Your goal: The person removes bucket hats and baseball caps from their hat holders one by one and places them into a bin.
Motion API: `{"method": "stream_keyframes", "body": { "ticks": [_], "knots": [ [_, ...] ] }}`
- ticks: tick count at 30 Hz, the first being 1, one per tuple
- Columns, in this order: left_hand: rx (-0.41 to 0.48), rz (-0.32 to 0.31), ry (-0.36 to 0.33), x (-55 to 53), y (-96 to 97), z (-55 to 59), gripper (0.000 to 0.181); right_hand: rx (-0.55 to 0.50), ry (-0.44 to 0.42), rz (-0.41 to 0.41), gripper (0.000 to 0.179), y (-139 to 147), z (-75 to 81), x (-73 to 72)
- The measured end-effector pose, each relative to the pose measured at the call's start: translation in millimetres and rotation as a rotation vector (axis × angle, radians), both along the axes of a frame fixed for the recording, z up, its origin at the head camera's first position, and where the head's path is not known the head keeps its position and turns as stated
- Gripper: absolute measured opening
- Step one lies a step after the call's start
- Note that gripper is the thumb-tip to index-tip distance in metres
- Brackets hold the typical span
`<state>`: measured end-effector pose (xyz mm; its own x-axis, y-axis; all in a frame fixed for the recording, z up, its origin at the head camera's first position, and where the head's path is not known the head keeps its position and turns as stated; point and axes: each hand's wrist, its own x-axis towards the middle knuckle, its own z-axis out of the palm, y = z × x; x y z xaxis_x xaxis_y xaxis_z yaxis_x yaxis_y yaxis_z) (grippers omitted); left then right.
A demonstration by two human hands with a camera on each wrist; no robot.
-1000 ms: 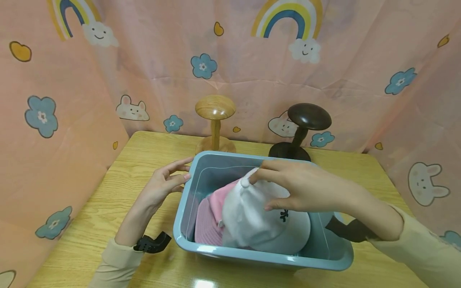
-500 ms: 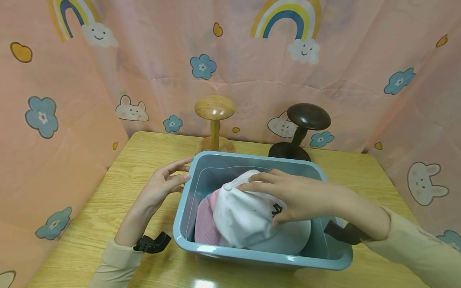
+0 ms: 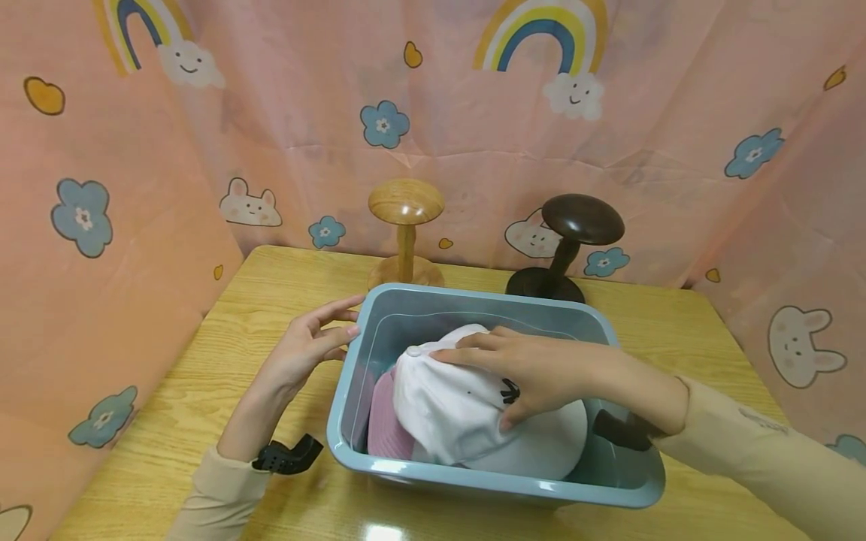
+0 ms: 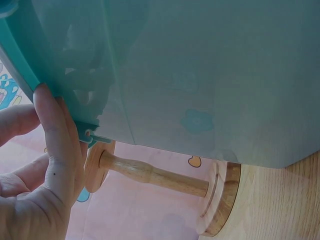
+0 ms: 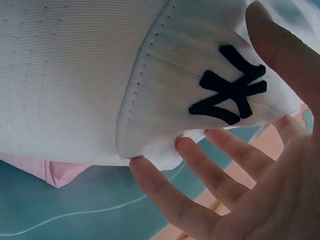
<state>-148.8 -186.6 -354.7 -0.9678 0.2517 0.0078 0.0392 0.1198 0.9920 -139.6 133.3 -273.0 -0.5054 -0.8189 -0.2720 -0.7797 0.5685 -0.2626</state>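
Observation:
Inside a blue-grey plastic bin lies a white baseball cap with a dark embroidered emblem. My right hand rests over its crown, fingers spread. In the right wrist view, the fingertips of that right hand touch the side of the white cap, while the thumb lies past the emblem. A pink ribbed cap sits partly hidden under the white one. At the bin's left rim, my left hand touches the edge with its fingertips. The left wrist view has the left hand against the rim's underside.
Behind the bin stand a light wooden hat stand and a dark brown hat stand. All rest on a wood-grain table. A pink printed curtain hangs around its back and sides.
My right hand has moved left and down over the white cap. The cap's crown has shifted left and now covers more of the pink cap. My left hand stays at the rim.

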Motion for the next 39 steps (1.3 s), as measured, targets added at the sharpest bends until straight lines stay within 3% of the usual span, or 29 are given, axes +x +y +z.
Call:
{"method": "stream_keyframes", "body": {
  "ticks": [31, 39],
  "knots": [
    [0.011, -0.011, -0.011, 1.3, 1.7, 0.0, 0.053, 0.136, -0.025, -0.011, 0.098, -21, -30.9, -9.5],
    [0.014, -0.006, -0.011, 1.5, 1.3, 1.8, 0.052, 0.147, -0.066, -0.010, 0.098, -19, -28.8, -12.1]
  ]
}}
